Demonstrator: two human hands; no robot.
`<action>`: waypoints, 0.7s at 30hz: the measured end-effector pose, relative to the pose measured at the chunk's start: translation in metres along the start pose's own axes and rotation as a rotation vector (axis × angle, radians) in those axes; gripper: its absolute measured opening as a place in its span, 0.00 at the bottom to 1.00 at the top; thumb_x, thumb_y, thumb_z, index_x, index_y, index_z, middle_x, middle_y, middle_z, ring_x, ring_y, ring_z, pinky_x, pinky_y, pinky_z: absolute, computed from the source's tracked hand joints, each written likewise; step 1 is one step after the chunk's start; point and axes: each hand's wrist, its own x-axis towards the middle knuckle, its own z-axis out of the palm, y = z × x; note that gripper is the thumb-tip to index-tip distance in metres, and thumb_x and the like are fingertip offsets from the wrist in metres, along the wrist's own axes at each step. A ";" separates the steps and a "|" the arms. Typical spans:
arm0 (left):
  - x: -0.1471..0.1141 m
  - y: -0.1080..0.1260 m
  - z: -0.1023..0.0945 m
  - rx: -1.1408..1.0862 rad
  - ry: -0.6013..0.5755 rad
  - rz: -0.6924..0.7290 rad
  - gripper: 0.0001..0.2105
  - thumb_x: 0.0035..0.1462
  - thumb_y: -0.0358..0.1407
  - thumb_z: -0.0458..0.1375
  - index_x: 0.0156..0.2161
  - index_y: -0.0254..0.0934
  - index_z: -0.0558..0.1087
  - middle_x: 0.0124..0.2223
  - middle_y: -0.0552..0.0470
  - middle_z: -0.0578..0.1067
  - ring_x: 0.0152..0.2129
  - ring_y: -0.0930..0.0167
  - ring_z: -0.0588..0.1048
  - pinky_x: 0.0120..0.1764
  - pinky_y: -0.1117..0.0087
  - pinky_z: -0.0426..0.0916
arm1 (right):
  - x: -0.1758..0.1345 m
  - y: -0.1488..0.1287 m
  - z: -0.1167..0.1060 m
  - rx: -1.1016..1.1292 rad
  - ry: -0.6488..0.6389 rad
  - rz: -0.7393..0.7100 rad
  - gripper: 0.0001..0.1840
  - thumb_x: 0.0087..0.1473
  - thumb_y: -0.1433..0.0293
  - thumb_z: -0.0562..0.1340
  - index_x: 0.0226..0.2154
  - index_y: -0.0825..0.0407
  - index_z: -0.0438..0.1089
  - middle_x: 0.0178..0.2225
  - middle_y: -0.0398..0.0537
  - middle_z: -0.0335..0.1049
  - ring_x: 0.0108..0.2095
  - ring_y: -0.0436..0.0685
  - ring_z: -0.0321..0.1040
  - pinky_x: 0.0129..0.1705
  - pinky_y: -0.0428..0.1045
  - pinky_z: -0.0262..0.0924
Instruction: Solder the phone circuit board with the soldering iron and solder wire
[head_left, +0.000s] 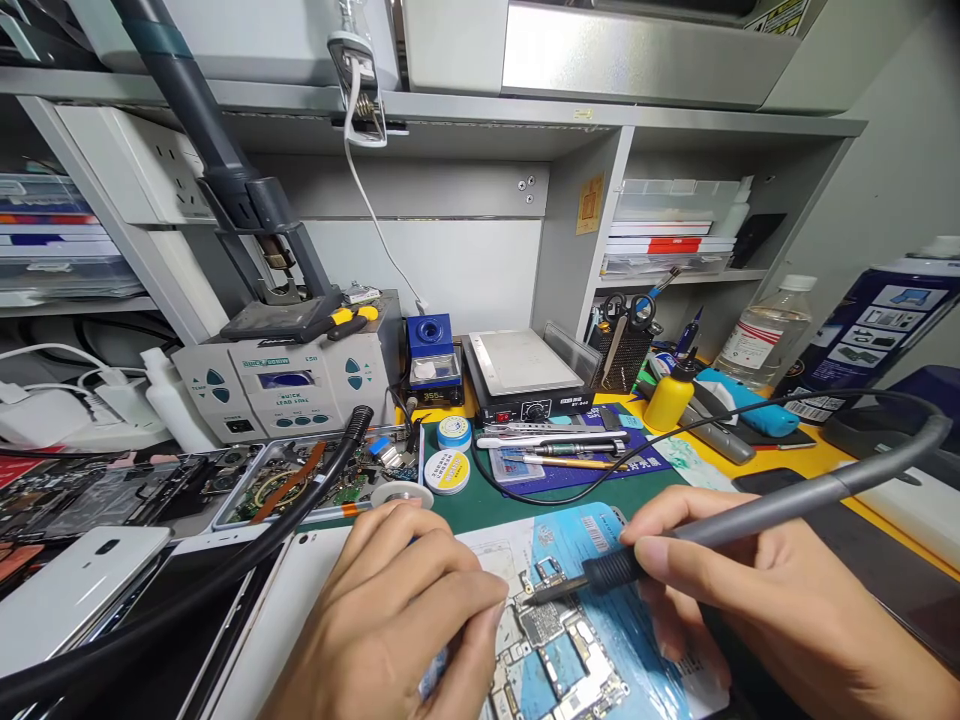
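In my right hand (720,580) is a grey soldering iron (757,515), gripped between thumb and fingers. Its dark tip points left and reaches a phone circuit board (541,622), close to a square silvery chip area. The board lies on a blue and white printed sheet (630,625). My left hand (405,610) is closed beside the board's left edge, thumb and forefinger near the iron's tip. A bit of something bluish-white shows beneath its fingers, but I cannot make out what it is. Just behind that hand is a pale round spool (403,496).
A grey soldering station (289,385) stands at the back left, near a heating plate (529,365). Tweezers (551,440) lie behind the board. Phones (202,610) and a tray of parts (330,475) fill the left, crossed by a black hose (255,560). A yellow bottle (669,400) stands right.
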 end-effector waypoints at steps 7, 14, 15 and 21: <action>0.002 0.001 0.000 0.005 -0.014 -0.001 0.10 0.58 0.22 0.61 0.39 0.40 0.73 0.34 0.57 0.74 0.35 0.72 0.69 0.42 0.64 0.63 | 0.001 0.002 -0.001 0.008 0.007 -0.007 0.12 0.47 0.61 0.75 0.28 0.51 0.78 0.15 0.43 0.73 0.14 0.51 0.65 0.14 0.42 0.63; 0.003 0.000 0.001 0.003 -0.014 0.001 0.11 0.58 0.22 0.60 0.40 0.41 0.74 0.34 0.57 0.74 0.35 0.71 0.69 0.42 0.64 0.63 | 0.000 0.007 -0.002 0.024 0.014 -0.016 0.12 0.46 0.60 0.76 0.28 0.50 0.79 0.15 0.43 0.73 0.14 0.52 0.66 0.14 0.41 0.64; 0.002 0.000 0.001 0.003 -0.011 0.001 0.11 0.58 0.22 0.60 0.40 0.41 0.74 0.34 0.57 0.74 0.35 0.71 0.69 0.43 0.64 0.63 | 0.001 0.008 -0.003 0.020 0.011 -0.024 0.13 0.47 0.59 0.75 0.28 0.49 0.79 0.14 0.44 0.73 0.13 0.52 0.66 0.13 0.41 0.63; 0.002 0.001 -0.001 0.004 0.003 -0.001 0.10 0.58 0.22 0.60 0.39 0.40 0.74 0.33 0.57 0.74 0.35 0.71 0.68 0.44 0.64 0.63 | 0.004 0.006 -0.003 -0.013 0.009 -0.021 0.17 0.48 0.54 0.74 0.29 0.50 0.79 0.14 0.44 0.73 0.13 0.51 0.64 0.13 0.42 0.61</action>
